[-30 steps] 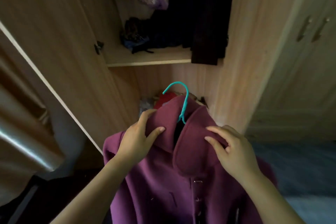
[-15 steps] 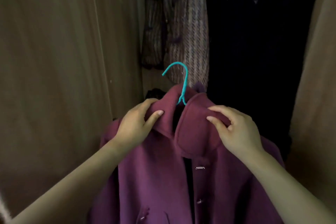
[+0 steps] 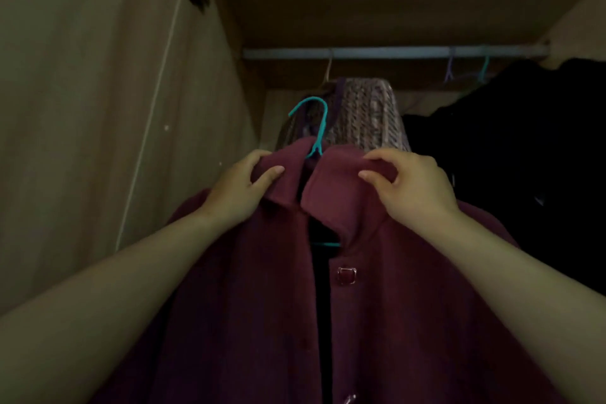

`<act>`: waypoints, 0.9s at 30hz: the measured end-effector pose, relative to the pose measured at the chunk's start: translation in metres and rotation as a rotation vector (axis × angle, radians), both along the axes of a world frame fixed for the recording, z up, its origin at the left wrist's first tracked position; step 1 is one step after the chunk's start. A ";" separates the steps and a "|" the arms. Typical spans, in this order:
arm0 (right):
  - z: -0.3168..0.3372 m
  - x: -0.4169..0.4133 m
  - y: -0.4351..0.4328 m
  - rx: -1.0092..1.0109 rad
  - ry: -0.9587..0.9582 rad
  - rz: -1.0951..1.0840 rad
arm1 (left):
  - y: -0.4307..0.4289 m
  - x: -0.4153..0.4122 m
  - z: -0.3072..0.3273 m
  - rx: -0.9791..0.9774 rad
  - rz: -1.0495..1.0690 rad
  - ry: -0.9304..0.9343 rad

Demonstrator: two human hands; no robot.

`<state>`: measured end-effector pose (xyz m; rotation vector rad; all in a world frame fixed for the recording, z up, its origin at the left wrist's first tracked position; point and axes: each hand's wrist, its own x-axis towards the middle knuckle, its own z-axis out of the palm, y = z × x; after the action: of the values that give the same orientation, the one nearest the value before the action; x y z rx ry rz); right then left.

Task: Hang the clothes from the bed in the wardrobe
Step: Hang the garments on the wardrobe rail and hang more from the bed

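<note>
You're holding maroon coat (image 3: 377, 305) on teal hanger (image 3: 316, 128) below wardrobe rail (image 3: 393, 52), hook not touching rail. Left hand (image 3: 237, 188) fingers and right hand (image 3: 413, 188) fingers pinching collar. Knitted garment (image 3: 364, 115) hanging just behind.

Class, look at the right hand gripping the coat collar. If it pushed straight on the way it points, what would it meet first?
Probably the knitted garment hanging just behind the collar of the maroon coat. The right hand points up and into the wardrobe, with the rail higher. Depth is unclear, so the dark clothes beside it might come first.
</note>
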<state>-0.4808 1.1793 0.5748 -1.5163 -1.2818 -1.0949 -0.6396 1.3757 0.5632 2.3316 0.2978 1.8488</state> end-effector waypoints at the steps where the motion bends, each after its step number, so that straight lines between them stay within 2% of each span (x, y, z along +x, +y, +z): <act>1: 0.016 0.007 0.014 0.009 -0.020 -0.014 | 0.015 0.009 0.013 0.000 0.013 -0.018; 6: 0.086 0.034 0.068 0.062 -0.079 -0.090 | 0.071 0.042 0.069 -0.029 0.129 -0.133; 9: 0.110 0.051 0.090 0.071 -0.038 -0.123 | 0.103 0.066 0.083 -0.013 0.223 -0.177; 17: 0.185 0.061 0.131 0.090 0.046 -0.253 | 0.145 0.110 0.144 0.014 -0.130 -0.236; 22: 0.237 0.053 0.163 0.150 0.032 -0.322 | 0.158 0.120 0.191 0.039 -0.134 -0.218; 27: 0.263 0.046 0.205 0.194 -0.015 -0.386 | 0.194 0.129 0.196 0.071 -0.118 -0.206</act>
<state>-0.4347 1.3847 0.8379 -1.6457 -0.8798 -1.4322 -0.5108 1.5695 0.7589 2.1262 0.0688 2.0487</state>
